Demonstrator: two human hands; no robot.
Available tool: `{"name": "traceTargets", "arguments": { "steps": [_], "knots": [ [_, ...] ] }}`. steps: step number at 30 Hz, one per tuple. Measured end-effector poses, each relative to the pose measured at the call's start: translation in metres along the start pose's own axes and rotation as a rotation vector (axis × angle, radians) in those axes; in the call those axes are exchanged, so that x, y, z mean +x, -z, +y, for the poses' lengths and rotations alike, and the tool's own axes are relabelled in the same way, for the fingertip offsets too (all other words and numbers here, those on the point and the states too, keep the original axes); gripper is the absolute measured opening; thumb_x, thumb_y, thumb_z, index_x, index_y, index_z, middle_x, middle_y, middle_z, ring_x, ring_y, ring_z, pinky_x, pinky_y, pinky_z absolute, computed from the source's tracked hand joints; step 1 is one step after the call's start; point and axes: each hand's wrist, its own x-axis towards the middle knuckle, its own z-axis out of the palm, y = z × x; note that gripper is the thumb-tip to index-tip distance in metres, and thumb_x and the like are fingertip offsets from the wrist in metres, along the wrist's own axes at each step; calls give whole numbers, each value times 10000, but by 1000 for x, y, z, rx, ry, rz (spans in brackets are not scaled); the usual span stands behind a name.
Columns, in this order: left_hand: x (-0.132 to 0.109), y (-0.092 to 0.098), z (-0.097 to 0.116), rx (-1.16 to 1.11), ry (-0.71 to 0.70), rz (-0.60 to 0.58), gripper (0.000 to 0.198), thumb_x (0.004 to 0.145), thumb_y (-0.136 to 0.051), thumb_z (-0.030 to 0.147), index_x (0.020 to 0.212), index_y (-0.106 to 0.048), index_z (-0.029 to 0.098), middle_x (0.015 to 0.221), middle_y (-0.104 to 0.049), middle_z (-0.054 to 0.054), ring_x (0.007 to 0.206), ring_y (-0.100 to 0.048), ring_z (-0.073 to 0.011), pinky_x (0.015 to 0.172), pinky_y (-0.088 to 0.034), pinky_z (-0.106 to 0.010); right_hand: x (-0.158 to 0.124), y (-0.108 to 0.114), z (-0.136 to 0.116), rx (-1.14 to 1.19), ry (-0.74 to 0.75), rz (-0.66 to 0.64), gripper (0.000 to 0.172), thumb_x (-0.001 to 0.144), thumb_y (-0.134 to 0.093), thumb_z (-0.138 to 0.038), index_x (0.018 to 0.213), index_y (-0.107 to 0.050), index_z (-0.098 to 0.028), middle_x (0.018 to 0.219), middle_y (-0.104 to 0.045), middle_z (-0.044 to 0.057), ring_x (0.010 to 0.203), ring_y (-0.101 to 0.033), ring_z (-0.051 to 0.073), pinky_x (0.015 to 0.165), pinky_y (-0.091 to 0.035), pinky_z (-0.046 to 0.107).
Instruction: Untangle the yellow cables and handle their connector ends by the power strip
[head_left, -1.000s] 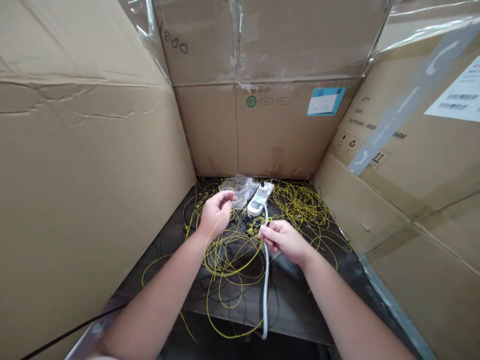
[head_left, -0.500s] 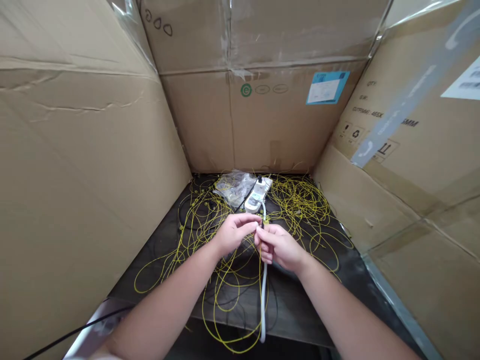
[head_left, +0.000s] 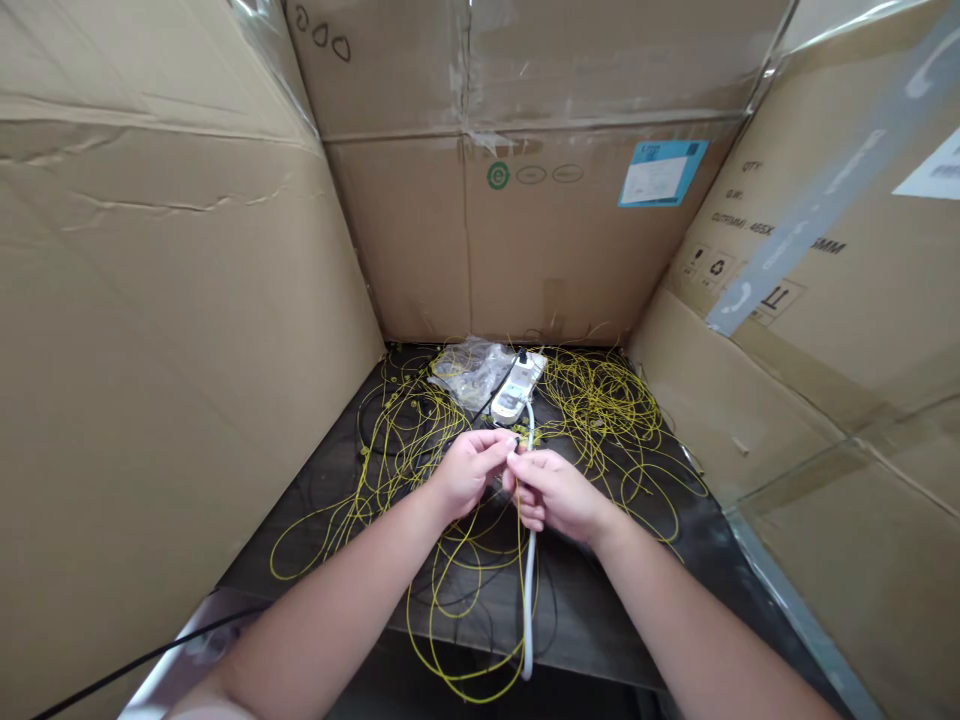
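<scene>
My left hand (head_left: 471, 470) and my right hand (head_left: 553, 487) meet over the middle of the dark table, their fingertips nearly touching. The right thumb and fingers are closed on a thin yellow wire (head_left: 519, 570), which hangs down in a loop past the table's front edge. Between the left thumb and forefinger is a pinch, with a small dark bit showing at the tips; what it is stays too small to name. A thick white cable (head_left: 529, 610) runs behind the right hand from a white power strip (head_left: 519, 388) just beyond.
Tangled yellow wires (head_left: 607, 405) lie at the back right, with more loose coils on the left. A clear plastic bag (head_left: 471, 368) rests beside the power strip. Cardboard walls (head_left: 420, 240) enclose the back and both sides. A black cable (head_left: 142, 660) crosses the lower left.
Both hands stay together in almost the same place; the left fingertips have shifted slightly, and a dark bit now shows between them. The view has moved slightly.
</scene>
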Motion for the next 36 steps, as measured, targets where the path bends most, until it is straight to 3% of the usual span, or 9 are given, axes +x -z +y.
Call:
{"name": "traceTargets", "arguments": {
  "steps": [4, 7, 9, 12, 19, 23, 26, 31, 36],
  "knots": [
    [1, 4, 0, 216, -155, 106, 257, 775, -565, 370, 754, -600, 116, 660, -534, -15, 617, -476, -97, 621, -390, -221, 5, 2, 2, -161, 201, 265, 333, 776, -530, -479, 701, -496, -156, 478, -404, -73, 337, -377, 44, 341, -361, 192],
    [1, 6, 2, 331, -175, 105, 260, 801, -528, 356, 726, -592, 116, 688, -547, -23, 644, -476, -102, 643, -390, -223, 6, 5, 0, -211, 309, 396, 302, 786, -520, -468, 837, -528, -170, 534, -444, -69, 354, -423, 49, 363, -392, 199],
    [1, 5, 2, 346, -145, 64, 282, 810, -511, 365, 700, -584, 116, 667, -548, -25, 629, -478, -103, 634, -393, -227, 5, 5, -1, -241, 337, 406, 300, 789, -518, -462, 867, -542, -174, 557, -470, -59, 364, -446, 54, 376, -408, 206],
    [1, 4, -1, 311, -98, 24, 311, 808, -505, 391, 672, -569, 118, 632, -547, -24, 593, -485, -100, 599, -397, -227, 4, 6, -3, -334, 349, 399, 306, 779, -532, -455, 728, -554, -154, 532, -495, -37, 375, -480, 68, 402, -428, 216],
    [1, 5, -7, 184, 12, 35, 329, 768, -546, 427, 646, -545, 121, 523, -525, 2, 398, -451, -65, 403, -340, -192, 5, 7, 3, -425, 371, 430, 303, 771, -544, -443, 692, -562, -151, 552, -554, 1, 409, -542, 111, 393, -429, 229],
    [0, 2, -9, 118, 73, 109, 317, 741, -574, 417, 627, -537, 123, 450, -464, 35, 310, -375, -49, 309, -254, -178, 5, 8, 10, -729, 435, 515, 258, 827, -474, -394, 769, -598, -175, 563, -561, 8, 424, -538, 117, 441, -434, 248],
    [1, 0, -11, 29, 143, 160, 284, 721, -599, 390, 646, -529, 126, 436, -418, 58, 301, -344, -39, 291, -234, -162, 6, 10, 11, -1075, 562, 533, 257, 863, -413, -330, 804, -618, -186, 638, -601, 46, 556, -572, 148, 586, -449, 285],
    [6, 4, -10, -87, 163, 277, 248, 772, -536, 349, 657, -475, 139, 487, -456, 42, 342, -419, -62, 319, -339, -180, 14, 19, 3, -1399, 662, 566, 272, 884, -353, -266, 875, -609, -174, 819, -622, 92, 775, -570, 182, 730, -416, 294],
    [8, 15, -6, -189, 197, 366, 160, 817, -503, 279, 764, -500, 128, 552, -509, 18, 429, -507, -78, 415, -448, -207, 30, 23, -4, -1607, 455, 717, 223, 859, -416, -279, 920, -610, -190, 894, -582, 79, 803, -556, 172, 668, -400, 264]
  ]
}}
